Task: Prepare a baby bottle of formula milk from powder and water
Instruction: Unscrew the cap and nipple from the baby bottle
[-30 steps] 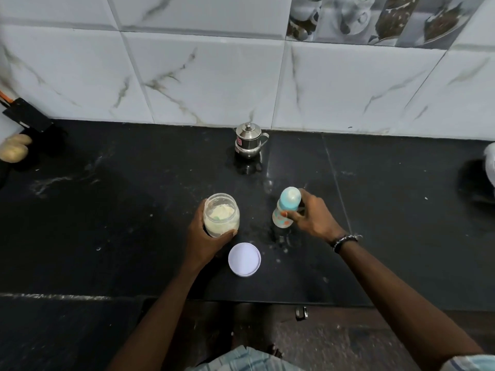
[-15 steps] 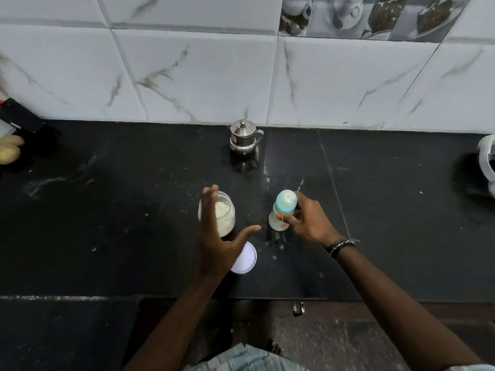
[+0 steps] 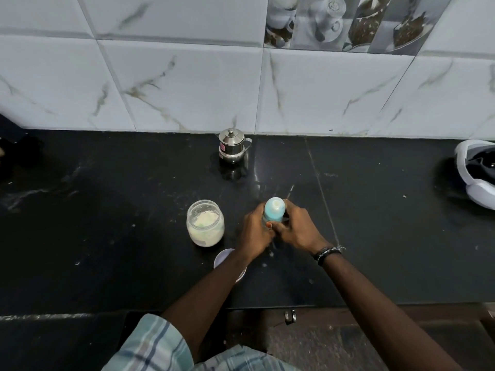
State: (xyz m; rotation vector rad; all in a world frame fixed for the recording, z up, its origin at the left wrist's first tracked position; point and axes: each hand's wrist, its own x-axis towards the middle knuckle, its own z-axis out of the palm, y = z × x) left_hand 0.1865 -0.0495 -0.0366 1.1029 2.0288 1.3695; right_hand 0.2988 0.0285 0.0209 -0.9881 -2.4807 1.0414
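A baby bottle (image 3: pixel 274 210) with a light blue cap stands upright on the black counter (image 3: pixel 107 236). Both hands wrap its lower body: my left hand (image 3: pixel 254 232) grips it from the left, my right hand (image 3: pixel 297 228) from the right, so only the cap shows. To the left stands an open glass jar (image 3: pixel 205 223) of pale formula powder, untouched. Its white lid (image 3: pixel 225 259) lies on the counter in front, partly hidden under my left forearm.
A small lidded steel pot (image 3: pixel 232 145) stands at the back by the tiled wall. A white and dark appliance (image 3: pixel 476 172) sits at the right edge. White specks of powder dot the counter. The counter's front edge runs just below my forearms.
My left hand let go of the powder jar, lifted open, then moved right and took hold of the bottle beside my right hand. The jar stays in place.
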